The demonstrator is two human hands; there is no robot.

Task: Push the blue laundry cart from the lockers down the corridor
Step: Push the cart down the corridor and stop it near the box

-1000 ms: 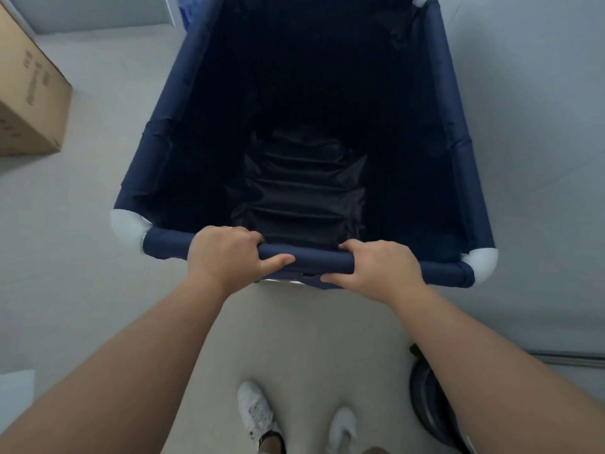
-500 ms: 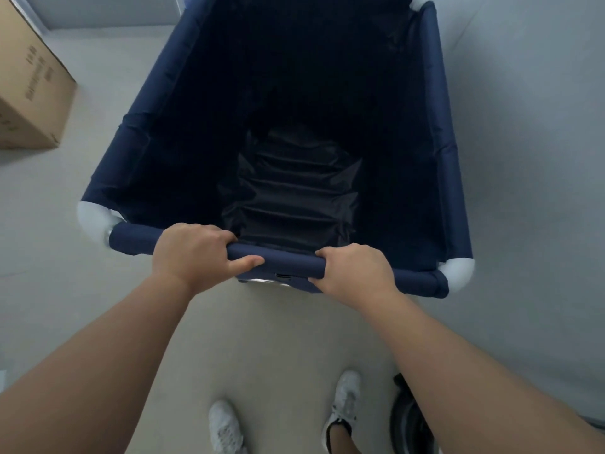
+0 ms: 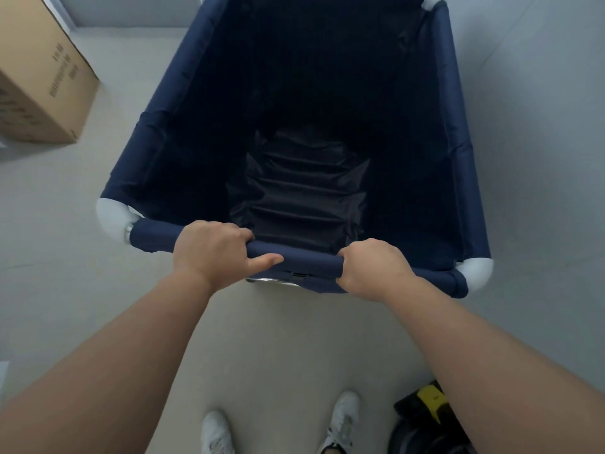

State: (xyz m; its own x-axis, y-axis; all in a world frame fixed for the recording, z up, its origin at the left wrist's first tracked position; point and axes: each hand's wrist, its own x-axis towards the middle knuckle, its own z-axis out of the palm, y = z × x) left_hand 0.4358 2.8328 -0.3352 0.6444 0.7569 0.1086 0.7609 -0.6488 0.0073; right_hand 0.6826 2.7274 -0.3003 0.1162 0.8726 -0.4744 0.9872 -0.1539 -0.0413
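Note:
The blue laundry cart [image 3: 157, 126] fills the middle of the head view, a deep navy fabric bin with white rounded corner caps and a dark, empty inside. Its padded near rail runs across the lower middle. My left hand [image 3: 209, 250] is wrapped over the rail's left part, thumb lying along the front. My right hand [image 3: 373, 268] grips the rail right of centre. Both arms reach forward, and my white shoes show below.
A brown cardboard box [image 3: 36, 83] stands on the floor at the upper left, close to the cart's left side. A pale wall [image 3: 540, 126] runs along the cart's right side. A black and yellow object [image 3: 425, 417] sits on the floor at lower right.
The cart and both hands sit slightly lower and further right in view than half a second ago. My feet have swapped stride. The cardboard box appears nearer, and the black and yellow object shows more.

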